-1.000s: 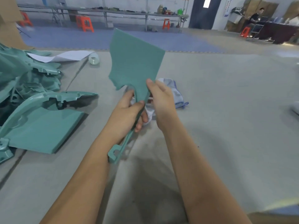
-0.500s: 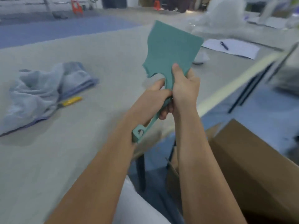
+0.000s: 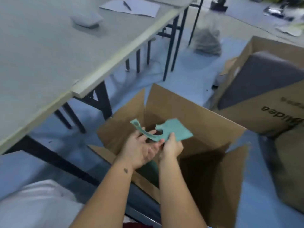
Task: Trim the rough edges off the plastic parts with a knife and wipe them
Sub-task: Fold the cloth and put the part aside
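Right hand (image 3: 172, 146) pinches the flat teal plastic part (image 3: 176, 131) at the neck where the wide plate meets the thin curved arm, thumb on top, fingers curled under. Left hand (image 3: 141, 150) is palm-up and mostly spread; the part's thin arm lies across its fingers, supported rather than gripped. Part is held roughly flat at frame centre, above the mouth of an open brown cardboard box (image 3: 194, 112) with flaps up; box interior is dark, something dark green shows low inside. Second brown cardboard box with black lettering (image 3: 266, 111) at right, grey sheet inside it. Grey worktable (image 3: 49, 55) fills upper left on black legs; white paper sheet (image 3: 139, 6) with a black pen (image 3: 127, 5) at top centre. Blue floor (image 3: 263, 203) below. Frame is motion-blurred.
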`<state>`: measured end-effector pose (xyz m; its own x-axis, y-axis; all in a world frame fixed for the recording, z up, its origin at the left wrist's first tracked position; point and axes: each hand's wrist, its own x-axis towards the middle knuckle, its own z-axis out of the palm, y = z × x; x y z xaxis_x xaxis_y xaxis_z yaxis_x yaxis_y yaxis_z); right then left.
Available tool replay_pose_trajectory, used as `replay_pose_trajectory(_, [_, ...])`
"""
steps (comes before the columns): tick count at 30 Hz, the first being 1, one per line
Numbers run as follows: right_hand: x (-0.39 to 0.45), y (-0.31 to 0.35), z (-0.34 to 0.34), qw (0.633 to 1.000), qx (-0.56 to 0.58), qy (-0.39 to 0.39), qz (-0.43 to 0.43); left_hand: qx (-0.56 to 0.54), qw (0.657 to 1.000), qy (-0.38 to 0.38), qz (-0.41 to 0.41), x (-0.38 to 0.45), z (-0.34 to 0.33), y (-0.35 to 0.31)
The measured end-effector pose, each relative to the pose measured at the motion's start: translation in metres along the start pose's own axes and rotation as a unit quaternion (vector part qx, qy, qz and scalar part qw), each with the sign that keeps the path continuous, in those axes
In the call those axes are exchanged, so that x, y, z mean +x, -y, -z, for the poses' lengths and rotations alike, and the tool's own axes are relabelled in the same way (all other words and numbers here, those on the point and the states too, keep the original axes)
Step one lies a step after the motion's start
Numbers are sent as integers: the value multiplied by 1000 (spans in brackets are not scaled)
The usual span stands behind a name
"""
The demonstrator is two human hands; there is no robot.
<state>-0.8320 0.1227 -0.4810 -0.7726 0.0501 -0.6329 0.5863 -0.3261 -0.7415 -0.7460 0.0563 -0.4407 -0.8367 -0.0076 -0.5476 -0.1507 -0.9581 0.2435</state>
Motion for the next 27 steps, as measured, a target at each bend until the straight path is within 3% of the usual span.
replay_pose_trajectory(2, [9, -18, 13, 995, 35, -35, -89, 24, 997, -72, -34, 7, 8, 3])
replay_pose_trajectory(4, [9, -31, 15, 981, 79, -5, -176, 112, 980, -147, -68, 5, 11, -6])
replay_pose_trajectory(7, [-7, -35, -10, 974, 70, 34, -215, 286, 919, -252, -97, -9, 1, -30])
replay_pose_trajectory(11, [-58, 1, -84, 986, 43, 150, -58, 328, 876, -268, -229, -37, -38, -65])
replay_pose_trajectory(14, [-129, 30, -141, 961, -21, 248, 119, 371, 807, -272, -370, -80, -68, -101])
replay_pose_trajectory(16, [-188, 38, -170, 924, -6, 338, 180, 466, 700, -280, -463, -125, -73, -121])
replay_pose_trajectory(19, [-271, 25, -198, 849, -24, 473, 234, 421, 665, -258, -561, -206, -66, -148])
replay_pose_trajectory(24, [-387, -43, -227, 703, -131, 647, 265, 383, 578, -429, -578, -331, -5, -173])
replay_pose_trajectory(25, [-406, -60, -233, 660, -176, 674, 280, 374, 561, -464, -575, -352, 13, -172])
replay_pose_trajectory(27, [-437, -98, -243, 542, -283, 719, 330, 356, 529, -527, -562, -387, 51, -163])
